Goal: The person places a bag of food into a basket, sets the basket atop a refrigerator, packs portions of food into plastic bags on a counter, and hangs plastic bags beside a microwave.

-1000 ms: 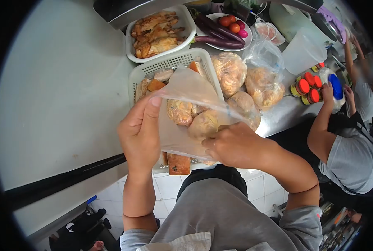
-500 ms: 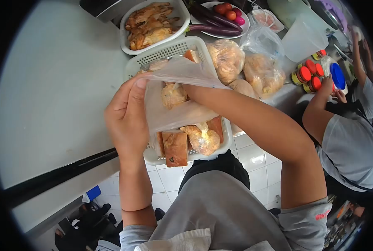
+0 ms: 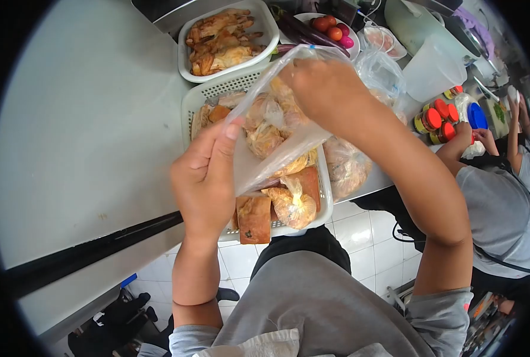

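My left hand (image 3: pixel 208 169) pinches the near-left edge of a clear plastic bag (image 3: pixel 280 146), which spreads over a white perforated basket (image 3: pixel 326 196). At the bag's far edge, my right hand (image 3: pixel 318 83) has its fingers curled at the rim; what they grip is partly hidden. Through the film show several wrapped food bundles (image 3: pixel 265 140). In the near end of the basket lie a brown block of food (image 3: pixel 254 220) and a knotted bag of yellowish food (image 3: pixel 294 205).
Behind the basket stands a white tray of cooked poultry (image 3: pixel 223 44), beside a plate of tomatoes (image 3: pixel 330 28) and eggplants. Bagged food (image 3: pixel 347 166), a clear container (image 3: pixel 434 71) and red-lidded jars (image 3: pixel 434 116) are to the right. A co-worker's arm (image 3: pixel 455 149) reaches near the jars.
My right hand has come up out of the bag to its far rim. The bag's opening is pulled wider and further back, while my left hand still pinches its edge.
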Demonstrator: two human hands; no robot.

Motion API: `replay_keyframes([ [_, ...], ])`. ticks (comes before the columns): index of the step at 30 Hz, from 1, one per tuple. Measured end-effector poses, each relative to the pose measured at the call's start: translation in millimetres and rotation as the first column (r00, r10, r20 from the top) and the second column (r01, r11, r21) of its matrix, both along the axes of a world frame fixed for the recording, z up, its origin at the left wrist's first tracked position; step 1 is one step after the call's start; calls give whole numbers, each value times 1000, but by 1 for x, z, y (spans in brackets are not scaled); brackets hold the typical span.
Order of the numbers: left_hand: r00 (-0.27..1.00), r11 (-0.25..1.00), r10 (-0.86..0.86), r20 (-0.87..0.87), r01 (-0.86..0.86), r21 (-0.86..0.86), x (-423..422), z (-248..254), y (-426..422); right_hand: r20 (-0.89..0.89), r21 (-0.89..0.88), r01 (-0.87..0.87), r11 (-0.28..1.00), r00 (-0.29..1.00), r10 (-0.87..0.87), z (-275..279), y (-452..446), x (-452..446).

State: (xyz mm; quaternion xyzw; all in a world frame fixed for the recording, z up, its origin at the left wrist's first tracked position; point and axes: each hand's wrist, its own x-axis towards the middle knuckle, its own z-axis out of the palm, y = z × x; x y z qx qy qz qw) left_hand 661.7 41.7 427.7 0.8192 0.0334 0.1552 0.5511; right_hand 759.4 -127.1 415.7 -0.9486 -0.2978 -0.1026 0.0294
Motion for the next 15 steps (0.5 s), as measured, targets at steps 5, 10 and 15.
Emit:
replay_keyframes([
  [5, 997, 997, -73, -17, 73, -8, -5, -4, -8, -169, -120, -113, 986, 981, 92, -8, -17, -22],
  [10, 983, 984, -178, 51, 179, -9, -6, -17, -16, -375, -190, -119, 974, 926, 39, -9, -22, -32],
  [15, 987, 991, -133, -95, 130, -42, 8, -2, -16, -234, 111, -136, 984, 959, 159, -33, -10, -13],
])
